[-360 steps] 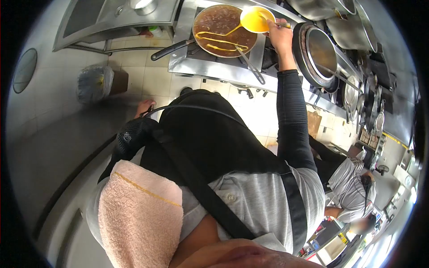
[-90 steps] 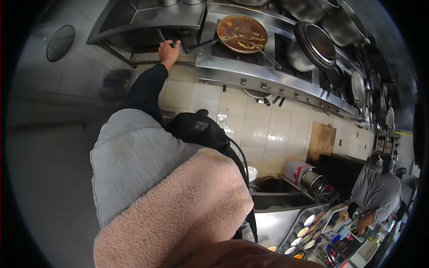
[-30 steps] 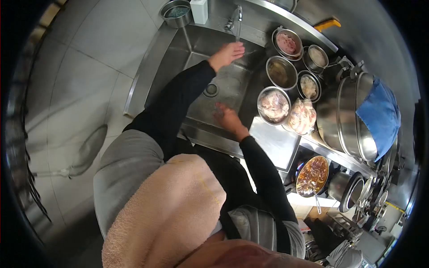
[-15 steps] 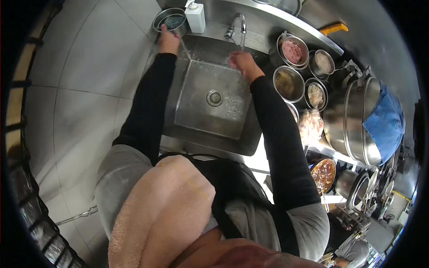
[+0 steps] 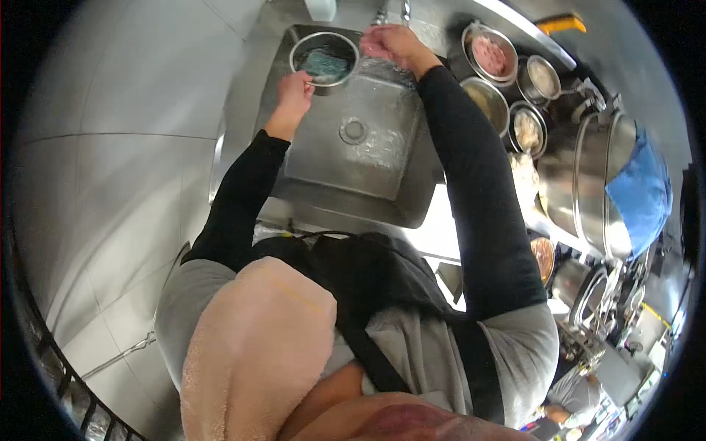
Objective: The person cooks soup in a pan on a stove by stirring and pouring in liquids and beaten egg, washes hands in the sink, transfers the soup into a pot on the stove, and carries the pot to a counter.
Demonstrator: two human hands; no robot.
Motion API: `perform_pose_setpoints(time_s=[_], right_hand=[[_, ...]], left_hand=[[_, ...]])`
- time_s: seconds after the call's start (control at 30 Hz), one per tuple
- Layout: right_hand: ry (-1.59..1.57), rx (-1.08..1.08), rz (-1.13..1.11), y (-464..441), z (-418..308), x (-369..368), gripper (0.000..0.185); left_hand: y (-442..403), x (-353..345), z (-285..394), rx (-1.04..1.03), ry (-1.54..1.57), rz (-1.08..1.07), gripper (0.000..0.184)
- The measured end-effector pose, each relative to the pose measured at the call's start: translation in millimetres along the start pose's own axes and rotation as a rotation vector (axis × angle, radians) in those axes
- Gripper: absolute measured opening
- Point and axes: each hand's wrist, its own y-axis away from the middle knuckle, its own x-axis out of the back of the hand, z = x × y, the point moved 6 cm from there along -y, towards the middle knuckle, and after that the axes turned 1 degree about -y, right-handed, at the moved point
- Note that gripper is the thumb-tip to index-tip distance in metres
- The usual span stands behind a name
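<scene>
My left hand [image 5: 296,94] grips the rim of a round metal pot [image 5: 297,70], which hangs over the sink's back left corner. Inside the pot lies a greenish-blue scouring pad [image 5: 326,65] in water. My right hand [image 5: 393,42] is closed around a pink, wet thing [image 5: 375,42] just below the faucet [image 5: 405,10]. Water runs down into the metal sink [image 5: 346,180] and splashes on its floor near the drain [image 5: 353,131]. A pink towel [image 5: 257,345] hangs over my shoulder.
Metal bowls with pink meat [image 5: 489,56] and other food stand right of the sink. Beyond them are large pots [image 5: 562,180] with a blue cloth [image 5: 640,195]. A white bottle [image 5: 321,9] stands behind the sink. A co-worker [image 5: 573,393] is at lower right.
My left hand has taken the pot by its rim and brought it right, from beside the bottle to over the sink. My right hand, with the pink thing, has stayed near the faucet.
</scene>
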Motion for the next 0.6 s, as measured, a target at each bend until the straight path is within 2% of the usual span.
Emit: perform_pose_setpoints(time_s=[0.03, 0.1, 0.13, 0.2, 0.3, 0.4, 0.43, 0.53, 0.57, 0.6], right_hand=[[0.336, 0.132, -0.102, -5, 6, -2, 0.031], [0.875, 0.233, -0.162, 10, 17, -18, 0.039], [1.075, 0.193, -0.117, 29, 21, -33, 0.046], [1.301, 0.246, 0.029, 62, 69, -39, 0.056], [1.203, -0.136, -0.025, 66, 103, -14, 0.059], [1.176, 0.019, 0.029, 63, 108, 5, 0.054], [1.024, -0.014, 0.051, 67, 104, 9, 0.051], [1.082, 0.063, 0.164, 62, 86, 12, 0.064], [1.030, -0.134, 0.131, 73, 66, 7, 0.073], [0.958, -0.132, 0.110, 76, 54, 2, 0.076]], left_hand=[[8, -6, -20, 0.052, -0.030, -0.033, 0.014], [6, -19, -61, 0.185, -0.077, -0.134, 0.016], [13, -31, -73, 0.190, -0.058, -0.150, 0.016], [37, -73, -107, 0.214, -0.010, -0.204, 0.017], [45, -91, -120, 0.180, -0.150, -0.245, 0.020], [48, -90, -120, 0.156, -0.292, -0.253, 0.021], [47, -85, -121, 0.151, -0.335, -0.248, 0.021], [40, -74, -121, 0.130, -0.308, -0.228, 0.022], [30, -66, -125, 0.125, -0.310, -0.210, 0.022], [29, -63, -125, 0.131, -0.289, -0.212, 0.022]])
